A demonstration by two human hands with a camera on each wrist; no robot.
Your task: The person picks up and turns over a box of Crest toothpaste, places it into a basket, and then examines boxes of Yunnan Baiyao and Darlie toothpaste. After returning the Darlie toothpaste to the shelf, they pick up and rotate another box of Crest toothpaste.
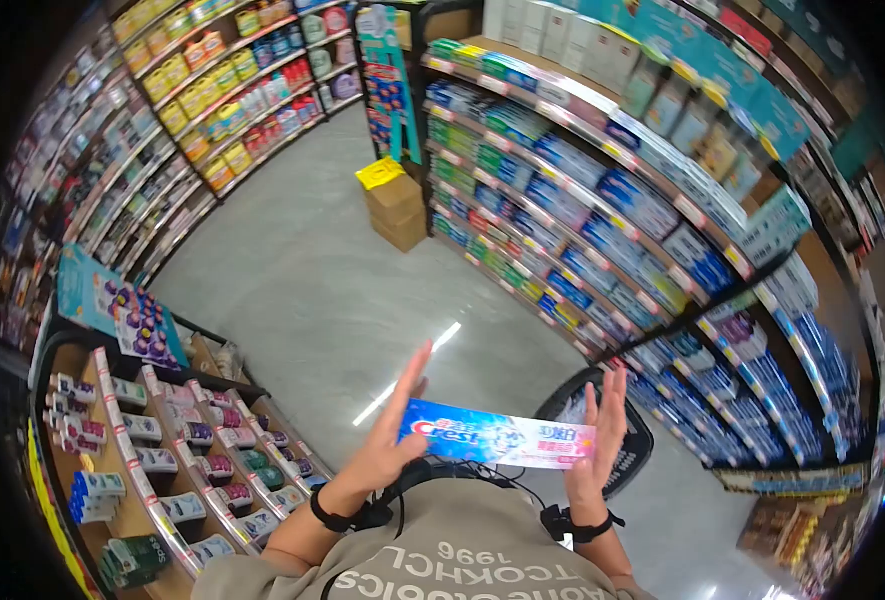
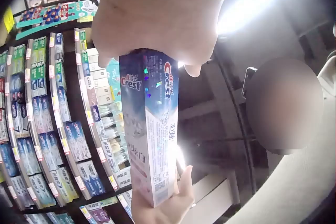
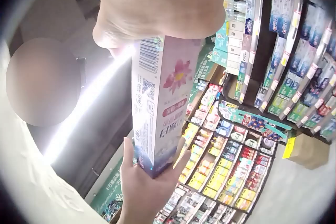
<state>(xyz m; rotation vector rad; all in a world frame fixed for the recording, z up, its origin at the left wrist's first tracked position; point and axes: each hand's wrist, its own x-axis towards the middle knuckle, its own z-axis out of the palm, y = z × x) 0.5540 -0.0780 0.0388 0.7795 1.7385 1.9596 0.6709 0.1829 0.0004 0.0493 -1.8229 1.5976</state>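
A Crest toothpaste box, blue at one end and fading to white and pink at the other, lies lengthwise between the two hands in front of the chest. At its blue end, the left hand presses with fingers straight and spread from the thumb. The right hand presses the pink end, its fingers also extended. In the left wrist view the box shows its front and a printed side. A flower picture and a barcode side of the box appear in the right wrist view.
Toothpaste shelves run along the right. Brown cartons with a yellow top stand on the floor near them. At the left front is a shelf of bottles and jars. A dark basket sits below the right hand.
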